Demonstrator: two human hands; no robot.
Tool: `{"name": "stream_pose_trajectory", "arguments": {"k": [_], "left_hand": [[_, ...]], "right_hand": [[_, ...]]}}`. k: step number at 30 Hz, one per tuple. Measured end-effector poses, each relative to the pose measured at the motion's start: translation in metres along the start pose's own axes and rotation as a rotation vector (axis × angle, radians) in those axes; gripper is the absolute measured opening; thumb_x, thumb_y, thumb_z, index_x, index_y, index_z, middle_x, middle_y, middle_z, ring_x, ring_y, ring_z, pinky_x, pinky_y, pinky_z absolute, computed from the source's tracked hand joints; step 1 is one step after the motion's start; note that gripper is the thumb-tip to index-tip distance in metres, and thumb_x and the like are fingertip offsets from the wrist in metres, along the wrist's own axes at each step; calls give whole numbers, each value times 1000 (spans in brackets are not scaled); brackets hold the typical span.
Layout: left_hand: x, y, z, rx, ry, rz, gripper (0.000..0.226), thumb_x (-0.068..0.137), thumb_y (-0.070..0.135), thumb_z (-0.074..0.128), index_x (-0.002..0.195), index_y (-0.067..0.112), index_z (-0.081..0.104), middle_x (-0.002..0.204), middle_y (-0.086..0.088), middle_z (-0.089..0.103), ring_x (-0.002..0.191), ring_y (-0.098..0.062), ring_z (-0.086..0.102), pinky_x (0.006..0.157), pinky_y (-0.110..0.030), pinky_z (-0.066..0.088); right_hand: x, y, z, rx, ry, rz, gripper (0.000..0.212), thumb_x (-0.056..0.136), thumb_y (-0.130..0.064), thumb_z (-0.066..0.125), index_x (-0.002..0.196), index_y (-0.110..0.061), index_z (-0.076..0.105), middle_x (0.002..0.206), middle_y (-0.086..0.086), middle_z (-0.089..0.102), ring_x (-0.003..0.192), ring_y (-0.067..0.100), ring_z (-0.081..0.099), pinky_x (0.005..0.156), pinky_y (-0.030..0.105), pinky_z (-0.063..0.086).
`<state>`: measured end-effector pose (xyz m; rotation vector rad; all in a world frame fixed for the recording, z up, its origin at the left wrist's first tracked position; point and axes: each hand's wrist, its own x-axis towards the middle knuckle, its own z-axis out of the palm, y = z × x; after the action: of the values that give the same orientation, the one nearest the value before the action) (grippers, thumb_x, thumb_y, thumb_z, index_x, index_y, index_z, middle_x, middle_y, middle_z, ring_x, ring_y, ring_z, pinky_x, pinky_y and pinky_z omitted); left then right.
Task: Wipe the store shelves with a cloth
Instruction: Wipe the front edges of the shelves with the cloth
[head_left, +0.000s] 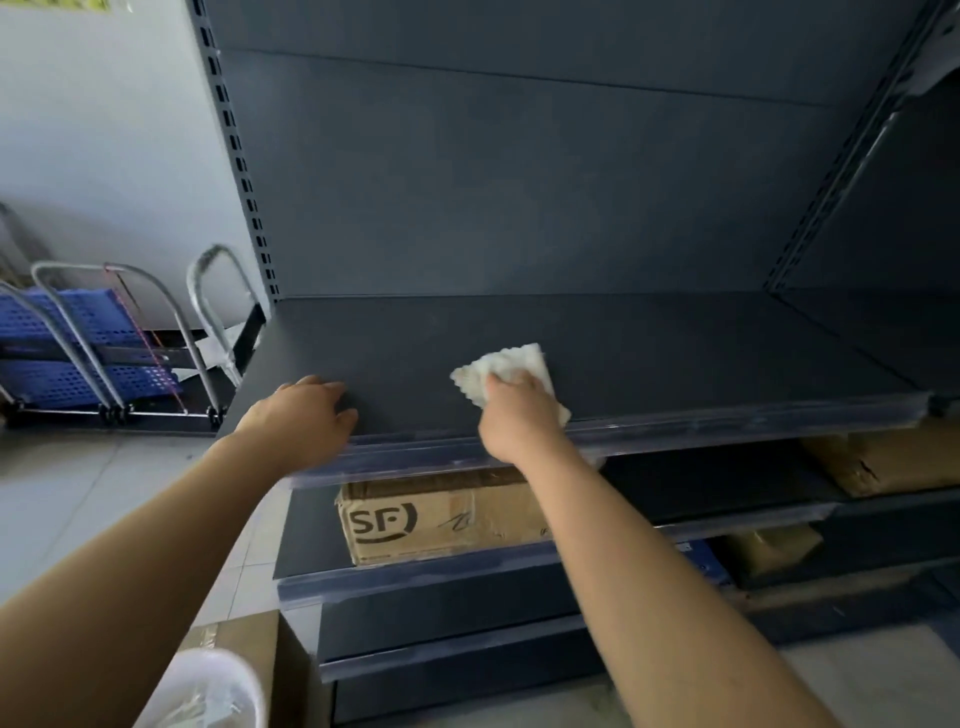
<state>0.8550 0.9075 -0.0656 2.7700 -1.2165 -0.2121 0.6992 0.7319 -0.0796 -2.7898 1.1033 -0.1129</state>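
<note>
Head view is showing the wiping step under way: the right hand (511, 415) is pressing the white cloth (514, 364) onto the dark shelf (701, 353), near the shelf's front edge and about midway along it, its grip curled round the bunched fabric. The left hand (301, 415), its grip loose and holding nothing, is resting on the shelf's front edge towards the left end. Next, I judge, the cloth is needing a steady sweep across the rest of the shelf, with even downward pressure.
</note>
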Motion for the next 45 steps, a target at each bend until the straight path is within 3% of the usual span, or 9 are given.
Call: {"name": "stream_pose_trajectory", "arguments": {"k": [7, 10, 13, 17, 25, 30, 34, 37, 45], "left_hand": [[-25, -50, -9, -73, 11, -87, 25, 87, 44, 32, 84, 24, 46, 107, -12, 56, 104, -33, 53, 90, -45, 48], [-26, -49, -11, -100, 23, -97, 24, 91, 39, 39, 86, 17, 46, 107, -15, 57, 103, -35, 55, 87, -41, 48], [-24, -51, -10, -100, 44, -100, 25, 92, 37, 43, 86, 13, 50, 104, -15, 57, 99, -34, 57, 83, -38, 48], [-25, -55, -8, -91, 84, -96, 35, 93, 38, 42, 95, 8, 61, 100, -13, 60, 92, -31, 58, 79, -36, 49], [-30, -56, 0, -121, 160, -65, 34, 95, 37, 41, 88, 10, 60, 99, -9, 56, 92, -29, 56, 81, -37, 46], [-24, -64, -4, -190, 163, -121, 23, 89, 33, 52, 91, 11, 60, 97, -6, 56, 87, -24, 55, 79, -35, 48], [-17, -72, -8, -207, 153, -197, 25, 84, 33, 59, 93, 10, 64, 89, -9, 64, 80, -27, 58, 70, -32, 48], [-12, -76, -6, -196, 162, -198, 28, 83, 38, 59, 89, 11, 65, 85, -7, 67, 76, -25, 60, 68, -33, 51], [-13, -84, -7, -193, 182, -133, 27, 87, 35, 59, 98, 12, 67, 93, -5, 67, 83, -24, 60, 75, -32, 46]], "right_hand": [[-5, -95, -5, 532, -37, -162, 60, 86, 3, 53, 140, -20, 40, 133, 13, 47, 118, 32, 48, 87, 31, 43], [16, -48, -16, 663, 188, -43, 74, 80, 8, 52, 143, -26, 37, 135, 14, 47, 118, 32, 50, 87, 24, 40], [35, 25, -18, 416, 237, 152, 67, 79, 7, 46, 138, -23, 40, 139, 13, 40, 121, 31, 45, 96, 38, 45], [40, 32, -11, -64, 79, 234, 35, 79, -4, 49, 112, -14, 58, 111, 5, 55, 108, 24, 51, 71, 33, 46], [44, -96, 11, 31, -57, -187, 50, 88, -9, 44, 137, -20, 41, 142, 9, 34, 129, 30, 34, 103, 39, 36], [45, -119, -3, 691, -73, -362, 59, 81, 11, 55, 136, -7, 49, 142, 18, 45, 128, 33, 44, 106, 30, 36], [98, -32, -15, 408, 207, -67, 63, 80, 5, 58, 139, -12, 44, 147, 14, 39, 131, 35, 39, 107, 34, 33], [128, 17, -5, 145, -39, 285, 53, 88, -22, 55, 139, -24, 37, 147, 7, 33, 135, 40, 29, 112, 54, 21], [150, -94, 6, 72, -144, -126, 35, 93, -21, 44, 128, -28, 42, 150, -2, 25, 134, 31, 28, 106, 45, 29]]}}
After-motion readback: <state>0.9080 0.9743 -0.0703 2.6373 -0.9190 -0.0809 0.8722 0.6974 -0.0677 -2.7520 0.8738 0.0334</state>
